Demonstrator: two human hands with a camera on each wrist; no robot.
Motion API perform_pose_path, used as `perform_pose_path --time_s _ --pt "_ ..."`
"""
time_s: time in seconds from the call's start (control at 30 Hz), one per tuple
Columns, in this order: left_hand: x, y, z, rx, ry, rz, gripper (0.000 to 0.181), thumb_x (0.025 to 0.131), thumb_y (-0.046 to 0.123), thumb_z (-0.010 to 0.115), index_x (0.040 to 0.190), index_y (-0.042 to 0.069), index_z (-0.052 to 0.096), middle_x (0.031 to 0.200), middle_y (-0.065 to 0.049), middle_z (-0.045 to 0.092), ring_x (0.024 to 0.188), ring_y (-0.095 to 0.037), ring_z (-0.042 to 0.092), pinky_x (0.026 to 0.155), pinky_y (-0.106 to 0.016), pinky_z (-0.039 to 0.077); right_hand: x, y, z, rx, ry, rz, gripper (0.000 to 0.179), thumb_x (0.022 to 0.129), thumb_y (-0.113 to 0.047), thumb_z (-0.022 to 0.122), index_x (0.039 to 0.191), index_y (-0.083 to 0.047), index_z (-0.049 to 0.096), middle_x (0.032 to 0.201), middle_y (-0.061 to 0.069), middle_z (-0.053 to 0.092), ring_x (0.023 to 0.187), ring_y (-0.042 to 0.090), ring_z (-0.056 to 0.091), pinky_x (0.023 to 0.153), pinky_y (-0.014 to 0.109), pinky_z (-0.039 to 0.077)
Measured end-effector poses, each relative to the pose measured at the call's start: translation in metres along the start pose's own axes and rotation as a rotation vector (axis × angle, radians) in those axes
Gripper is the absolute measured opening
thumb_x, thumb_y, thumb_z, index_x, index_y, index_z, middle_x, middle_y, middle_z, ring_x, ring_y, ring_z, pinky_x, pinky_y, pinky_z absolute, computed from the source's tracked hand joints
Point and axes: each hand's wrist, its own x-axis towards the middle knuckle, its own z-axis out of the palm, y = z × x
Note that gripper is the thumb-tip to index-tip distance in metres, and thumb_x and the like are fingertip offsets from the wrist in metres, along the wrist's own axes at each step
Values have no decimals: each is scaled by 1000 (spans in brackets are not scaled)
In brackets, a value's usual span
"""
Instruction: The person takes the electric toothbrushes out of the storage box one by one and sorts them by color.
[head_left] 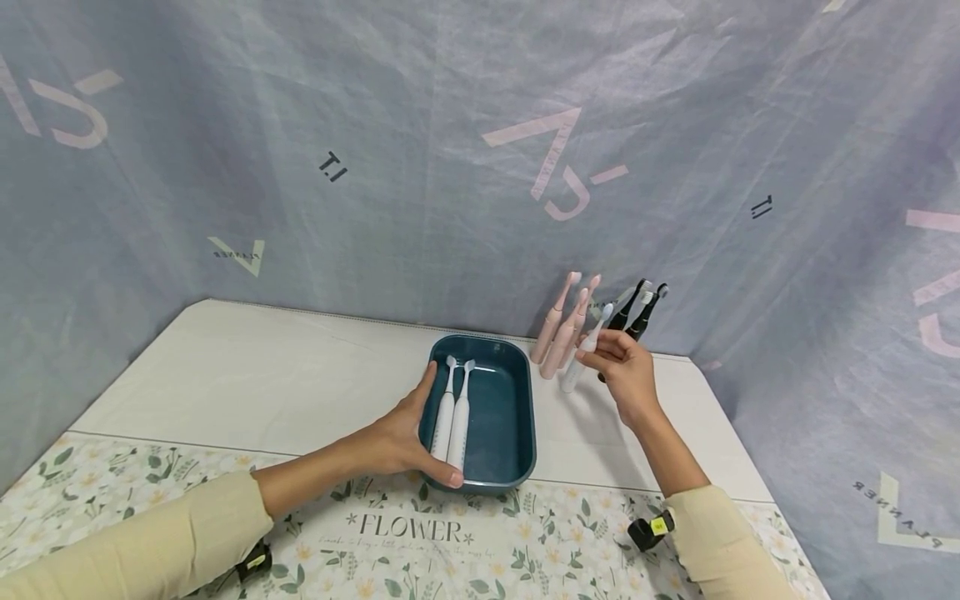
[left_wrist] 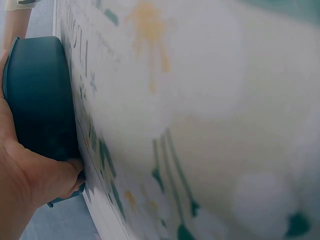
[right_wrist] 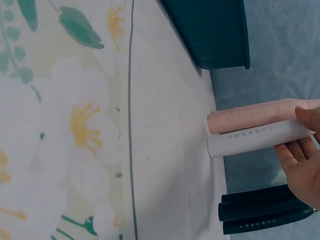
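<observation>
My right hand (head_left: 628,373) pinches a white electric toothbrush (head_left: 572,377) near the upper part of its handle, brush head up. In the right wrist view, the base of this white toothbrush (right_wrist: 255,137) is close to the table; whether it touches cannot be told. My left hand (head_left: 393,440) grips the near left corner of a dark teal tray (head_left: 531,417), thumb at the front rim and fingers along the left wall. Two white electric toothbrushes (head_left: 458,429) lie side by side in its left half, heads toward the back.
Pink electric toothbrushes (head_left: 558,350) stand upright right of the tray. Black electric toothbrushes (head_left: 637,327) stand further right, partly behind my right hand. A grey printed curtain (head_left: 390,208) hangs behind the white table surface (head_left: 247,375), with a floral mat (head_left: 420,575) at the front.
</observation>
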Motion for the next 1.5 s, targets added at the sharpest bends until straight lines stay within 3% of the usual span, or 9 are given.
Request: perform_pose_path --time_s 0.3,0.6,0.83,0.9,1.2,1.33,1.5 --pt "-1 2 0 19 4 -5 180 62 53 112 180 34 -22 191 -11 -14 178 -40 -7 139 -73 15 3 0 1 -33 21 10 51 102 -16 86 147 -1 67 116 -11 75 106 -1 71 93 13 58" --pt "-2 2 -1 27 4 3 179 63 54 112 180 32 -22 191 -13 -13 178 -42 -7 138 -75 15 3 5 2 -82 23 30 58 102 -20 87 153 -5 65 145 18 72 109 -3 70 92 12 57" --pt "-1 2 0 36 9 6 179 63 54 112 180 32 -22 191 -12 -14 178 -41 -7 138 -75 16 -1 8 3 -51 17 32 67 102 -16 86 162 -7 56 157 20 64 137 26 67 95 8 56" --pt "-1 1 0 37 9 4 179 63 54 112 180 32 -22 191 -12 -14 178 -41 -7 138 -74 16 -2 9 3 -38 17 39 70 103 -14 85 164 -8 53 160 18 61 142 29 65 96 8 56" --pt "-1 1 0 32 11 6 178 64 52 112 180 33 -22 191 -11 -14 178 -40 -7 138 -74 17 -12 9 7 -57 64 90 66 102 -10 83 161 -5 54 159 19 61 109 -9 68 94 8 56" --pt "-1 0 0 27 9 9 178 64 52 111 180 33 -23 191 -10 -15 178 -40 -7 139 -73 18 -16 11 9 -53 87 104 62 100 -7 84 155 -1 57 152 21 64 100 -10 68 88 9 57" --pt "0 0 0 31 11 8 179 63 53 112 180 34 -22 191 -10 -14 178 -40 -6 139 -72 18 -22 16 12 -44 99 133 52 97 -6 86 141 1 58 131 10 66 97 -2 66 84 13 60"
